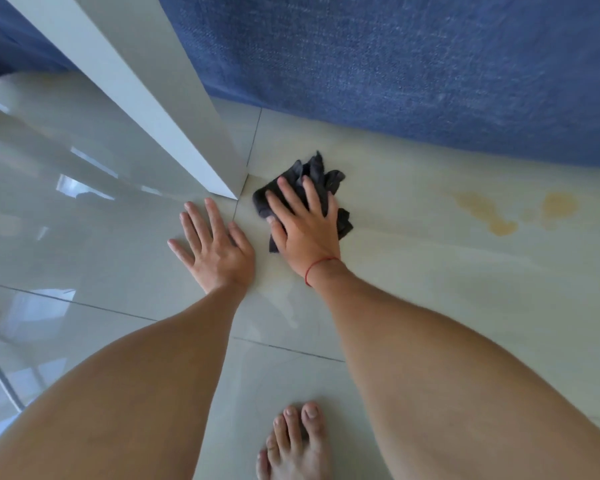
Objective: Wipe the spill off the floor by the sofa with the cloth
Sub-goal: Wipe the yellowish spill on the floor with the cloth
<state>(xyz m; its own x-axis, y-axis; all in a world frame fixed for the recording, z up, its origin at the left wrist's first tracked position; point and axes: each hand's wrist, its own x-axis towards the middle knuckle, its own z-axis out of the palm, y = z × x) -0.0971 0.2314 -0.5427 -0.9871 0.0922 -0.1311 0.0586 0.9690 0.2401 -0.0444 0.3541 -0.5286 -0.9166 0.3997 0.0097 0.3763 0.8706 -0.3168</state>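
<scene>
I see my left hand (pixel 212 249) flat on the floor (pixel 84 237), fingers spread, holding nothing, just left of the cloth (pixel 312 181). My right hand (pixel 303 225) presses flat on the cloth, fingers spread, not gripping. The yellow spill (pixel 499 213) sits well right of the cloth, near the sofa (pixel 413 64). I think I should push down hard & slide right thru the spill, w/ slow strokes.

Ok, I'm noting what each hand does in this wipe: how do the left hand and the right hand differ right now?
The left hand lies flat on the bare floor tile with nothing under it; the right hand presses down on the dark cloth. The right wrist wears a red string; the left wrist is bare. The right hand lies nearer the yellowish spill. Both are palm down with fingers spread, pointing toward the blue sofa.
</scene>
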